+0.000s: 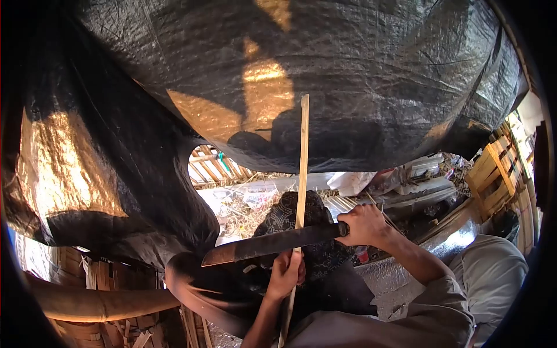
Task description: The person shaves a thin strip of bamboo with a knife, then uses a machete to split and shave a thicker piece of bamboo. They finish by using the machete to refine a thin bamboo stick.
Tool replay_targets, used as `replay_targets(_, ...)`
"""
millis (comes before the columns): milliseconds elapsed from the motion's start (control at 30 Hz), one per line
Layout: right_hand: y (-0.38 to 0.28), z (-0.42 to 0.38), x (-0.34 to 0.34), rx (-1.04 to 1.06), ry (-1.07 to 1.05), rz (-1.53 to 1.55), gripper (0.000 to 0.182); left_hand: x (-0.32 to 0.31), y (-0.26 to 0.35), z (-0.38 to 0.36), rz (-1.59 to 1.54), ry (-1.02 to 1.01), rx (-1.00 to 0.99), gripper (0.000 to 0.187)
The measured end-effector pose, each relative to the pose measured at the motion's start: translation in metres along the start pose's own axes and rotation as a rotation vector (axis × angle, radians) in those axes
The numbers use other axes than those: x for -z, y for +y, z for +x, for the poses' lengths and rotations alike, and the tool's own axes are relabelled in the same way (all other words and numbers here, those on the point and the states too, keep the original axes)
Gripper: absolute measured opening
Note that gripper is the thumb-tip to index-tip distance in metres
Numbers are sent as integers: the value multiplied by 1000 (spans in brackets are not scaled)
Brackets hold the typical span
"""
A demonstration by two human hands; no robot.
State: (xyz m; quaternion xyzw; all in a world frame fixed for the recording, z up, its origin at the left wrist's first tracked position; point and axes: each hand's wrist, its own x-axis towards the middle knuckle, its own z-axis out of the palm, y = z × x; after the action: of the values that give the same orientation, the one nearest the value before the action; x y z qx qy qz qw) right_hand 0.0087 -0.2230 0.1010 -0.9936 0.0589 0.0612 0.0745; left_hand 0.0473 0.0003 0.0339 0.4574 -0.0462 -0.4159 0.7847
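A long pale strip, apparently bamboo (303, 151), stands nearly upright in front of me. Wrapped round its lower part is my left hand (286, 272), with the strip's bottom end running down past the wrist. My right hand (365, 225) grips the handle of a machete (267, 245). Its broad dark blade lies crosswise over the strip, just above my left fingers, with the tip pointing left. Behind the blade, a dark patterned cloth (290, 214) covers the area around my knee.
A black plastic tarp (371, 75) hangs across the front and left. At lower left lies a thick bamboo pole (104, 304). Straw and shavings (238, 211) litter the ground beyond, near white plastic bags (351, 182). A wooden crate (493, 174) stands at right.
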Motion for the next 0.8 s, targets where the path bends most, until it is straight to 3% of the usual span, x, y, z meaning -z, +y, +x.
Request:
replay_targets(167,10,9,5,20,-39,-98,43,-6,1,7,82,82,-48,28)
replay_targets(200,16,10,4,72,-3,-168,40,-11,3,6,319,137,-148,30)
replay_targets(233,27,18,7,-18,-121,-175,40,-15,3,4,556,183,-233,31)
replay_targets(267,39,21,4,-46,-39,-167,37,-15,1,4,553,175,-217,31)
replay_targets(333,58,35,-5,-206,16,87,33,-11,-2,9,697,252,-207,31)
replay_targets(433,54,27,-28,-163,40,218,30,-8,-8,16,690,291,-241,29)
replay_targets(467,41,19,-13,-98,-44,300,28,-7,-8,17,675,303,-239,28)
replay_targets(533,37,15,-15,-22,-120,187,33,-8,-9,19,637,296,-255,29)
replay_targets(600,53,31,-16,1,-172,-151,26,-7,-11,18,597,292,-261,29)
replay_targets(733,83,59,-25,-233,107,254,28,-11,-4,16,719,301,-237,29)
replay_targets(800,92,64,-38,-239,73,410,29,-11,-3,20,619,305,-168,30)
